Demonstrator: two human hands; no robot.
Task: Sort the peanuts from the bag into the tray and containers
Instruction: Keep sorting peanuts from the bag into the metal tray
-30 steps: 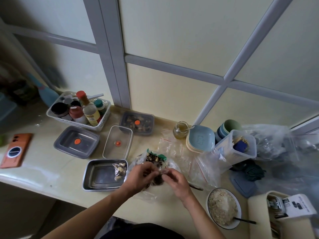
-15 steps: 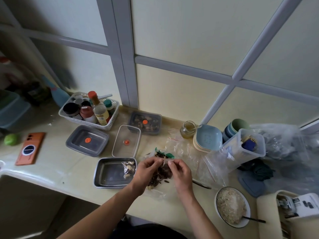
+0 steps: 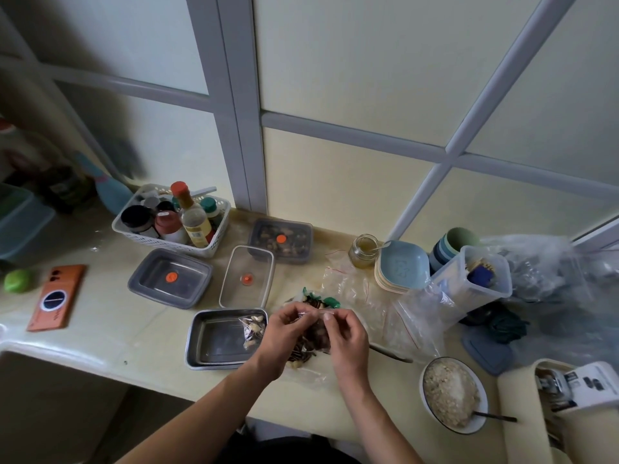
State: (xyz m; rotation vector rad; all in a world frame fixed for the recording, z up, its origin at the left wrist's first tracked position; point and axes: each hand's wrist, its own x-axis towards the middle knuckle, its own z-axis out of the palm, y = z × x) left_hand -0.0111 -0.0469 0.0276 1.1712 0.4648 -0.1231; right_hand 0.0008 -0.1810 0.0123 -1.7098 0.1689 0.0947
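A clear plastic bag (image 3: 311, 339) of dark nuts and peanuts lies on the counter near its front edge. My left hand (image 3: 284, 333) and my right hand (image 3: 345, 336) both pinch its top edge, side by side. A steel tray (image 3: 214, 339) stands just left of my hands, with a small clear packet of pale peanuts (image 3: 253, 329) at its right end. Behind it lie a clear lid (image 3: 248, 276), a grey lidded container (image 3: 170, 277) and a lidded container of nuts (image 3: 281, 241).
A white basket of bottles (image 3: 174, 219) stands at the back left, an orange phone (image 3: 57, 301) and a green fruit (image 3: 18, 279) far left. To the right are empty plastic bags (image 3: 385, 306), a jar (image 3: 363, 251), stacked bowls (image 3: 402, 269), a bowl of grains (image 3: 450, 393).
My hands have risen a little from the bag's middle to its top edge and now pinch it closer together. The view has shifted so things sit further right in frame.
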